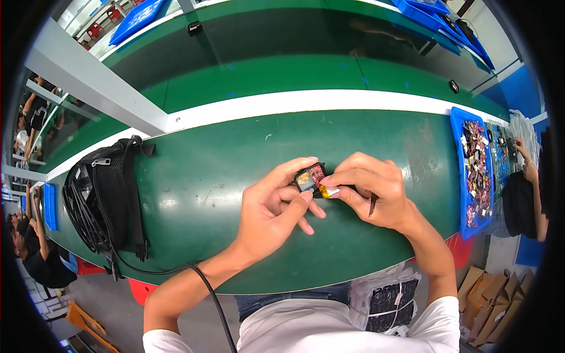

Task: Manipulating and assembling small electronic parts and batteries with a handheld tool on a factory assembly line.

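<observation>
My left hand [265,212] holds a small black device housing [305,180] above the middle of the green table, thumb and fingers at its edges. Inside the open housing show a red circuit board [318,173] and a greyish part with a yellowish patch. From the right, my right hand [382,188] pinches a small silver piece with yellow tape [330,192] at the housing's edge; its exact kind is unclear. A thin dark object [372,204] sticks out under the curled fingers of my right hand, mostly hidden.
A black backpack [103,197] lies at left, a black cable [206,282] running near my left forearm. On the right, a blue tray [458,176] holds many small red boards. Beyond a white ledge [294,103] runs a green conveyor [265,73]. Other people sit at both sides.
</observation>
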Action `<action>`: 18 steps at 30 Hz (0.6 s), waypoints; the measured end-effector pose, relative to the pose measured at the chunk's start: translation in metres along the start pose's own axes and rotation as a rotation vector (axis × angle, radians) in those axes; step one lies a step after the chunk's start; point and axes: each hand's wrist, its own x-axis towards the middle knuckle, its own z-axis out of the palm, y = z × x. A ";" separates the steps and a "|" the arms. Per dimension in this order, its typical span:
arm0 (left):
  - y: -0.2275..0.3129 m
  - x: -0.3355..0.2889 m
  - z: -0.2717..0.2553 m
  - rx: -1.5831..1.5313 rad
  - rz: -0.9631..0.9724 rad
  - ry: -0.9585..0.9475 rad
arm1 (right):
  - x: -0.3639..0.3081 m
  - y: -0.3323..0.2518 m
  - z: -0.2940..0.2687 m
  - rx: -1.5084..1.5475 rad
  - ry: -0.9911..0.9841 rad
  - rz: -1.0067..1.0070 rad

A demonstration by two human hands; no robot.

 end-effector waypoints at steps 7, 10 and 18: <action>-0.003 -0.001 0.001 0.120 -0.020 -0.099 | -0.003 -0.001 0.004 0.106 0.059 0.066; -0.001 0.001 0.001 0.102 -0.038 -0.144 | -0.005 -0.002 0.005 0.154 0.067 0.106; -0.003 -0.001 -0.004 0.046 -0.080 -0.131 | -0.007 -0.002 0.009 0.301 0.083 0.140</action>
